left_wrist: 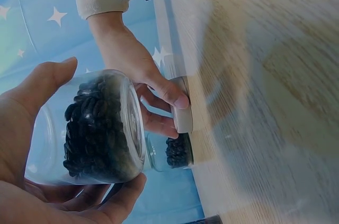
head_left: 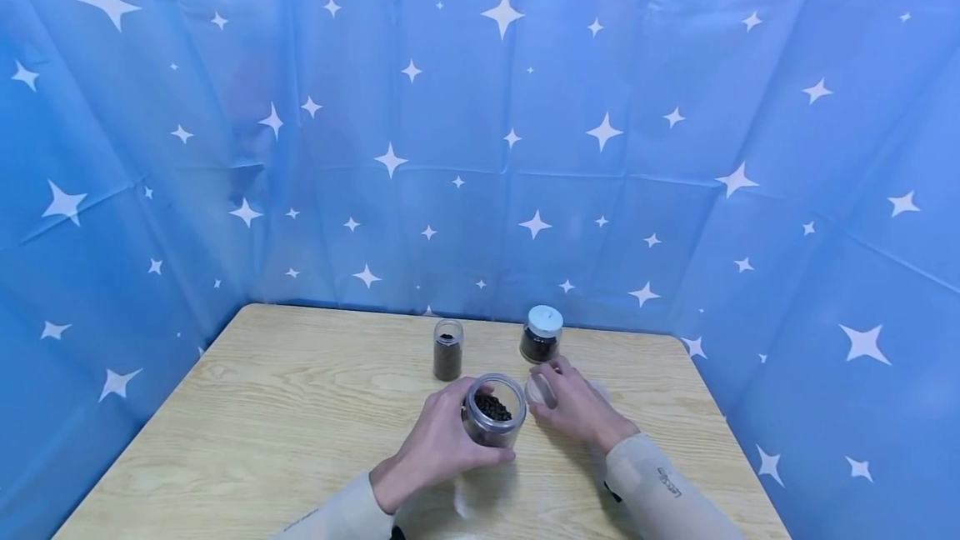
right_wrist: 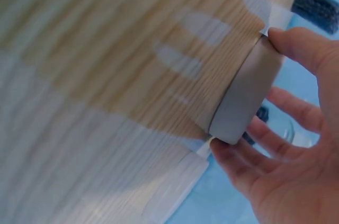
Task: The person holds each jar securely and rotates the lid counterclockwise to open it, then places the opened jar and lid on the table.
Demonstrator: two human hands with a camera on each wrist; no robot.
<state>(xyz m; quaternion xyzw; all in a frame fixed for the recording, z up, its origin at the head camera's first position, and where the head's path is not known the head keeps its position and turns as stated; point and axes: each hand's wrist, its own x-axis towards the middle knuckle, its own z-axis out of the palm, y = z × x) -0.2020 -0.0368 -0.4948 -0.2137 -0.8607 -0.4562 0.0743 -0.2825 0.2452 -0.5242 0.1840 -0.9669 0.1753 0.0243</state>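
My left hand (head_left: pixel 442 436) grips an uncapped clear glass jar (head_left: pixel 495 438) partly filled with dark beans. In the left wrist view the jar (left_wrist: pixel 98 128) is raised off the table, its beans (left_wrist: pixel 90 134) showing through the glass. To the right, the fingers and thumb of my right hand (head_left: pixel 576 407) pinch a pale round lid (head_left: pixel 538 391) by its edge. The right wrist view has this lid (right_wrist: pixel 246 91) lying at the tabletop, thumb on one side and fingertips on the other.
Behind the hands stand a narrow glass jar (head_left: pixel 447 357) with dark contents, and a jar (head_left: pixel 538 347) of dark beans under a whitish lid (head_left: pixel 545 321). The wooden table (head_left: pixel 300 407) ends at a blue star-patterned curtain (head_left: pixel 450 107).
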